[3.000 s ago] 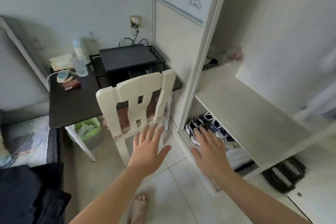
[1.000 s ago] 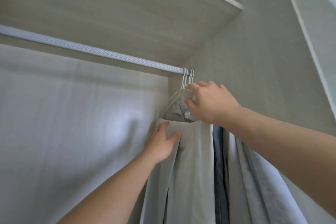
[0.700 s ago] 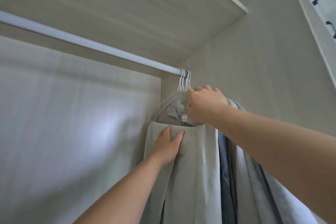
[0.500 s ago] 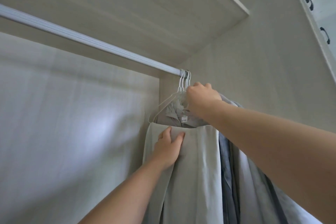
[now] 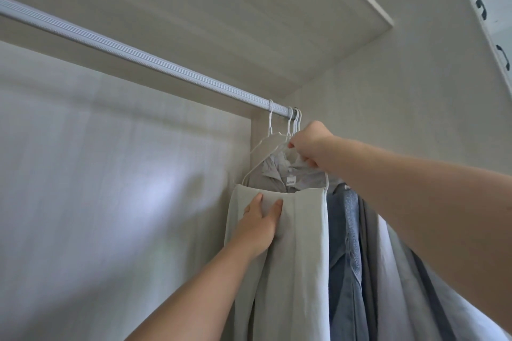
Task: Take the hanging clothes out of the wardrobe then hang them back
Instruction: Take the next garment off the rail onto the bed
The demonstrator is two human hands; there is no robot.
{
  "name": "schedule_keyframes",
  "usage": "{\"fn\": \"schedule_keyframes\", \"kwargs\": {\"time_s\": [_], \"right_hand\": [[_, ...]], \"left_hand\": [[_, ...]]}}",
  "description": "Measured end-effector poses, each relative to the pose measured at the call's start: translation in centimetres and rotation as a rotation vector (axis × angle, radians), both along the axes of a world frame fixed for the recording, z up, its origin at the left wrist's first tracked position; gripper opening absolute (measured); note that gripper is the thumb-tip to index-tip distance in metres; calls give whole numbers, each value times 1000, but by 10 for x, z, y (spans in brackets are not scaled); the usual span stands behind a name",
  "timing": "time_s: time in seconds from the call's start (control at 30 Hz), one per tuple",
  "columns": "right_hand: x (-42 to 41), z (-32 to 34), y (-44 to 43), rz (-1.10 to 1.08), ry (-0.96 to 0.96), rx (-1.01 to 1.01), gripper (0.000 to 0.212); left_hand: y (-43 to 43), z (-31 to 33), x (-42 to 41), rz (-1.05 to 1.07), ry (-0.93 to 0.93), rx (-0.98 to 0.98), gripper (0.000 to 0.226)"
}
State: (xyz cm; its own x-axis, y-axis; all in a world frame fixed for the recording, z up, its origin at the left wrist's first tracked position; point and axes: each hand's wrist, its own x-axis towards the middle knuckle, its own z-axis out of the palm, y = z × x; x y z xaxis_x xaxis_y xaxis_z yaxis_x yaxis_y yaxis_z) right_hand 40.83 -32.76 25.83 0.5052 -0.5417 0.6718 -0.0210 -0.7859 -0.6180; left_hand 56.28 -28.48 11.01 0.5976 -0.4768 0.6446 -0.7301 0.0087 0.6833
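right hand (image 5: 311,147) on one hanger (image 5: 270,120)

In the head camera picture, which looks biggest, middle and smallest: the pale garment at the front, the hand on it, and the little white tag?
1. pale garment
2. left hand
3. white tag
They hang close together, so nearness hardly matters.

You have soft, diffuse light, moderately bright, with a pale bluish sheen on the back panel (image 5: 149,202), deeper shade among the hanging clothes (image 5: 363,271), sharp focus at centre, and wide-angle stretch toward the frame edges.
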Motion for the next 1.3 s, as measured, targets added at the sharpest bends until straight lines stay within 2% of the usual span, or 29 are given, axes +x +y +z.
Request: {"fn": "schedule_keyframes", "kwargs": {"time_s": [0.27, 0.43, 0.7, 0.93, 1.1, 1.3], "right_hand": [[11, 13, 5, 0, -158, 14, 33], [-15, 14, 10, -14, -226, -54, 23], [-83, -24, 10, -76, -233, -284, 23], [-177, -78, -15, -224, -158, -460, 21], [-267, -123, -32, -290, -110, -485, 21], [-412, -186, -37, -433, -56, -495, 16]], "left_hand": [[13, 14, -9, 10, -19, -67, 73], [27, 24, -16, 10, -90, -189, 72], [38, 19, -41, 367, -402, -294, 75], [38, 12, -90, 473, -559, -438, 71], [21, -5, -150, 356, -662, -401, 59], [-14, -39, -260, 134, -733, -463, 48]]}}
